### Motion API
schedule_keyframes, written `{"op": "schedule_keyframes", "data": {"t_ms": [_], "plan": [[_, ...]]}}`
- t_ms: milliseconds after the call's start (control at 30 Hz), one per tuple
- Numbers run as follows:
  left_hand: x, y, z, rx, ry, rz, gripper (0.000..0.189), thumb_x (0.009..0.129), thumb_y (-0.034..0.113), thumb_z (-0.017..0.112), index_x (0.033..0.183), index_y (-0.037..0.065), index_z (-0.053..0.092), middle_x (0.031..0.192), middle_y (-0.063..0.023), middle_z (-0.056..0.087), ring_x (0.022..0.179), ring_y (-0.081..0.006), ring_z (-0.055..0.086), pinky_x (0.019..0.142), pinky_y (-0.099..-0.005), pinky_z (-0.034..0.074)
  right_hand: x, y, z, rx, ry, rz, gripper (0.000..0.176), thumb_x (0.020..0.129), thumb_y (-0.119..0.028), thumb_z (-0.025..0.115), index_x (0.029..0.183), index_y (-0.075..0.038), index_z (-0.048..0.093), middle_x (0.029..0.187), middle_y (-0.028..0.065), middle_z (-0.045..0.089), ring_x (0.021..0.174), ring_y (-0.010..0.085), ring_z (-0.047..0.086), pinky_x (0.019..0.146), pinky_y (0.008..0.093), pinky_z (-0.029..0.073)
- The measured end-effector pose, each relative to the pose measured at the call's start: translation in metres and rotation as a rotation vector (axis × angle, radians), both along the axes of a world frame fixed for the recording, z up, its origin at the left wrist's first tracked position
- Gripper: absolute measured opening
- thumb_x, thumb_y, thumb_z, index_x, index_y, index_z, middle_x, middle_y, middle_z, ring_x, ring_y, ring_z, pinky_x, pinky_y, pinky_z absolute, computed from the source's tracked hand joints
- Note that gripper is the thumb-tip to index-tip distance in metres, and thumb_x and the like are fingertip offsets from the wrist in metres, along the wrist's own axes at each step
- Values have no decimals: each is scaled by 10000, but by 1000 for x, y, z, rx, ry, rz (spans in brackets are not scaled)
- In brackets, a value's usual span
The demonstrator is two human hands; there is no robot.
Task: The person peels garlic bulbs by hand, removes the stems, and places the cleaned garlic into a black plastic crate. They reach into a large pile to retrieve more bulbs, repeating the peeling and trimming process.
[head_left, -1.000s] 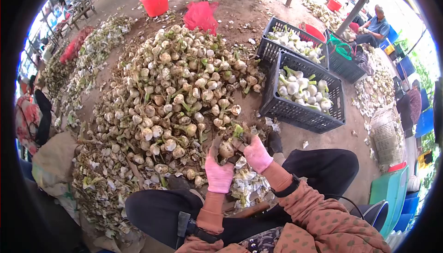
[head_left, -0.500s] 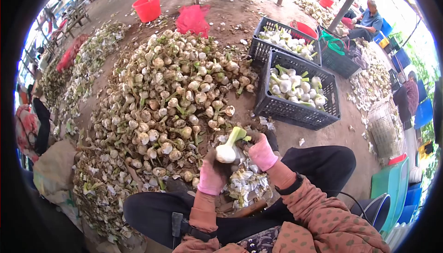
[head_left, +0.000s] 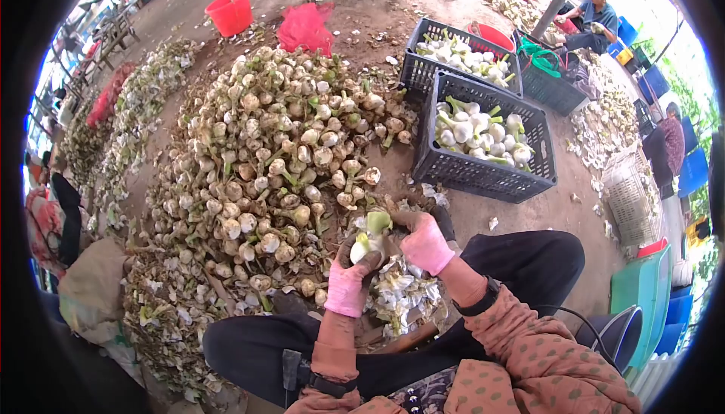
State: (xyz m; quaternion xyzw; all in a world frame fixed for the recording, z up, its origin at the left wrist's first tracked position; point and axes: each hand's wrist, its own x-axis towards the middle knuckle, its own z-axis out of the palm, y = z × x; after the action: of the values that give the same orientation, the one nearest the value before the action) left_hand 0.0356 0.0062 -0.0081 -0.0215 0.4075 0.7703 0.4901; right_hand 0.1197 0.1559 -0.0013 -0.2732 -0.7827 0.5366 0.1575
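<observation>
My left hand [head_left: 349, 282], in a soiled pink glove with dark fingers, is closed around a white garlic bulb [head_left: 364, 248]. The bulb's thick green stem points up and away from me. Against that stem, the fingers of my right hand [head_left: 424, 243], in a matching pink glove, are pinched together. Its fingertips partly hide the stem's edge. Below both hands, between my legs, lies a heap of peeled white skins [head_left: 408, 293]. Just beyond my left hand spreads a big pile of unpeeled garlic [head_left: 279, 150] with dirty skins and short stems.
A black crate [head_left: 483, 169] of clean white bulbs stands ahead right, with another crate [head_left: 419, 74] behind it. Farther back are a red bucket [head_left: 229, 12] and a red mesh bag [head_left: 305, 29]. Another person [head_left: 595, 18] sits at upper right. A sack [head_left: 94, 278] lies at left.
The garlic bulb has turned so its stem points more upward, and my right fingers have moved in against the stem. The whole view has shifted slightly.
</observation>
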Motion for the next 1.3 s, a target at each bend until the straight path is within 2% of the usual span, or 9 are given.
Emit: {"op": "schedule_keyframes", "data": {"t_ms": [200,367,500,600,767,900,967,1100,1300], "plan": [[9,1,-2,120,113,-113,607,748,8,745,1284,27,461,1166,-91,580,1050,-192,579,910,-328,491,-9,23,-39,221,-190,-136,386,695,-72,574,1067,-8,658,1036,219,651,1004,358,613,926,372,464],[10,2,-17,155,232,-96,552,754,32,755,1233,23,483,1162,-76,582,1042,-174,575,926,-326,476,1,36,-45,536,-317,7,469,653,9,543,1092,-106,662,1137,157,628,1100,295,576,981,352,426],[6,3,-8,82,251,-109,539,753,47,762,1227,6,508,1142,-79,594,1046,-171,569,922,-305,468,12,43,-20,209,-201,-18,508,677,73,583,1170,-50,607,1218,114,591,1167,235,532,999,312,411],[5,4,-8,33,377,-147,577,762,76,764,1259,-19,486,1150,-90,592,1057,-171,566,919,-308,471,26,38,21,-360,109,252,594,702,98,611,1274,-40,526,1298,140,534,1187,256,524,1041,347,371],[5,8,0,10,425,-170,579,788,79,742,1281,-48,466,1187,-121,576,1069,-182,567,924,-314,469,21,13,43,88,72,507,563,722,49,637,1266,-56,536,1277,124,551,1140,251,551,991,354,416],[5,5,-9,-34,384,-149,472,888,93,633,1307,-36,459,1181,-111,579,1054,-150,563,915,-288,468,17,5,33,-86,-18,344,492,762,-54,719,1226,-31,557,1146,109,629,1062,218,589,930,330,458],[5,4,-10,-64,384,-114,367,896,28,590,1249,-41,517,1128,-94,604,984,-123,574,873,-253,470,20,7,17,-586,104,179,442,798,-100,725,1203,-18,568,1112,88,632,1027,183,598,894,297,476],[5,2,-21,-250,555,-36,192,902,10,574,1081,-23,636,902,-48,662,781,-87,600,723,-214,500,20,9,13,-895,197,-21,481,831,-82,678,1271,-20,493,1137,80,599,1014,185,592,878,334,500],[15,1,-42,-389,422,-366,199,896,46,587,1079,-24,625,871,-68,666,720,-113,619,651,-229,512,18,43,-17,-1302,523,-144,371,934,-219,554,1262,-53,501,1138,89,609,1013,249,600,835,403,542]]}}
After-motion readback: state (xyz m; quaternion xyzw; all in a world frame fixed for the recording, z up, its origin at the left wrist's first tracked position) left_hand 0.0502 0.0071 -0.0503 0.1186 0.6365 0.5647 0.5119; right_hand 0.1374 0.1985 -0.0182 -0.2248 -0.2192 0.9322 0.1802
